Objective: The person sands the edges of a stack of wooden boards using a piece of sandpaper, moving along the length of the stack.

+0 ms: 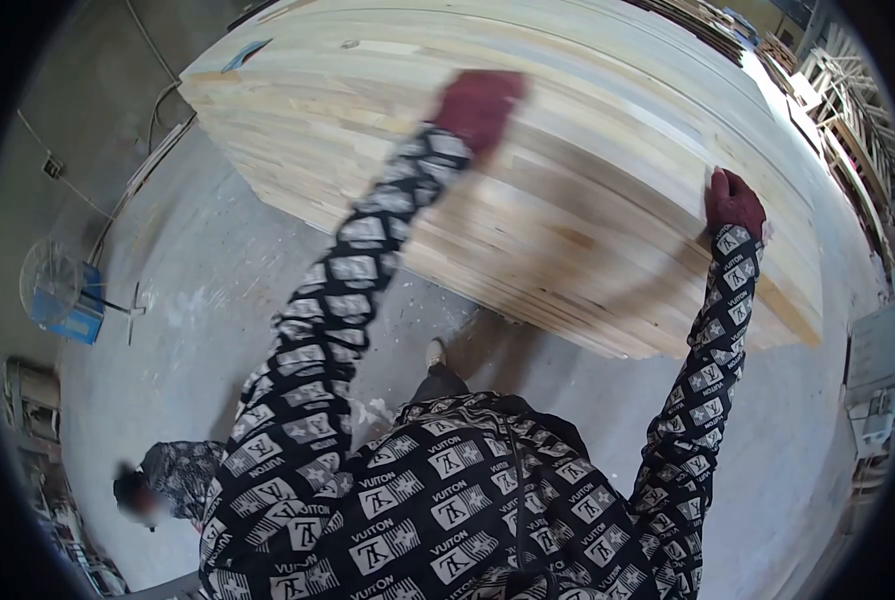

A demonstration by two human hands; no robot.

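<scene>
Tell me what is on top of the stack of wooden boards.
The left hand, blurred, and the right hand, both red-gloved, rest on the stack of boards; a small dark object lies near its far corner. The wood beneath the hands is covered.

Stack: board stack [588, 200] on floor [218, 270], ahead of wearer.
L hand: left hand [478, 105] on stack top, twd left end.
R hand: right hand [733, 200] at stack's near top edge, twd right end.
Shoe: shoe [435, 352] on floor, just before stack.
Fan: fan [53, 285] well left of stack.
Co-worker: other person [163, 480] left of stack, nearer wearer, well apart.
Racks: timber racks [848, 110] right of stack, behind it.
</scene>
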